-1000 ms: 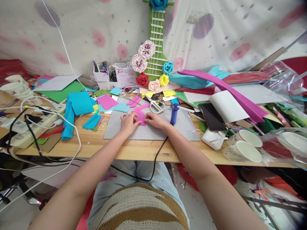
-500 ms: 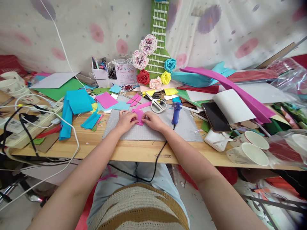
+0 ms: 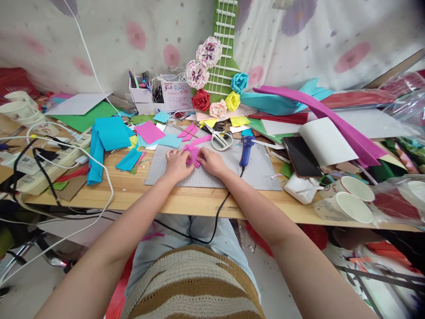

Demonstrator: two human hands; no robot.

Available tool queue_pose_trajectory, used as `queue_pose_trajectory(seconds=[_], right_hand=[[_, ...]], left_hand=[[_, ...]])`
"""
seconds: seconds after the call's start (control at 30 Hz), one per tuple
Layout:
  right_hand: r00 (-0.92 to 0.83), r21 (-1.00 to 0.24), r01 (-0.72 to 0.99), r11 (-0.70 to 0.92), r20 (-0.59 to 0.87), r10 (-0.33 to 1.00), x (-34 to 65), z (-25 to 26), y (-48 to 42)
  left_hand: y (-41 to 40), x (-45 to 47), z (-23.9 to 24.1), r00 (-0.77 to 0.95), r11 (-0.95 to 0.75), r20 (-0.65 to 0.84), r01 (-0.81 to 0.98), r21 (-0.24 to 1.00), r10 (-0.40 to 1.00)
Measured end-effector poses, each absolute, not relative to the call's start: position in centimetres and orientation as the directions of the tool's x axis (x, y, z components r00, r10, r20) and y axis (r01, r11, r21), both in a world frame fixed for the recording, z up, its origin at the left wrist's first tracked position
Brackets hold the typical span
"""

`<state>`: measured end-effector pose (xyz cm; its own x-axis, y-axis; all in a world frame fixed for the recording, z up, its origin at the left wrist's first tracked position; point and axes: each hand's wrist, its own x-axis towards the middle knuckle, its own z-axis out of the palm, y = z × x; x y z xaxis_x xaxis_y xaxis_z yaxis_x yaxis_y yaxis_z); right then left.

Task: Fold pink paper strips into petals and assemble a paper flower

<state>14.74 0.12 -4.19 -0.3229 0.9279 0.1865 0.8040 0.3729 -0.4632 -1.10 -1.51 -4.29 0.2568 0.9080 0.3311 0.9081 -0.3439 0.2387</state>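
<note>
A small folded piece of pink paper (image 3: 193, 156) lies on the grey cutting mat (image 3: 259, 170) at the middle of the wooden table. My left hand (image 3: 176, 164) pinches its left side with curled fingers. My right hand (image 3: 211, 161) presses and pinches its right side. The two hands almost meet over the paper, and most of it is hidden under my fingers. Other pink paper pieces (image 3: 189, 131) lie just beyond the hands.
White-handled scissors (image 3: 219, 138) and a blue glue gun (image 3: 246, 149) with a black cord lie behind and right of my hands. A phone (image 3: 296, 156), paper cups (image 3: 345, 208), coloured sheets, paper flowers (image 3: 202, 100), a pen box (image 3: 146, 95) and cables on the left crowd the table.
The hands have kept working the pink paper in place, closing in over it. The camera has tipped slightly, so the table sits a little differently in view.
</note>
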Motion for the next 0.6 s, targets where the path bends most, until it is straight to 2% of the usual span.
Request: queue_pose_trajectory(seconds=[0.33,0.6], right_hand=[[-0.356,-0.317,0.857,0.406,0.205,0.912,14.51,-4.42,0.02],[-0.387,-0.217,0.878,0.428,0.208,0.898,14.16,-4.61,-0.15]], left_hand=[[-1.74,-1.02,-4.23,0.283,-0.367,0.33,0.901,0.231,0.901],[-1.99,-0.78,-4.08,0.213,-0.279,0.268,0.93,0.239,0.94]])
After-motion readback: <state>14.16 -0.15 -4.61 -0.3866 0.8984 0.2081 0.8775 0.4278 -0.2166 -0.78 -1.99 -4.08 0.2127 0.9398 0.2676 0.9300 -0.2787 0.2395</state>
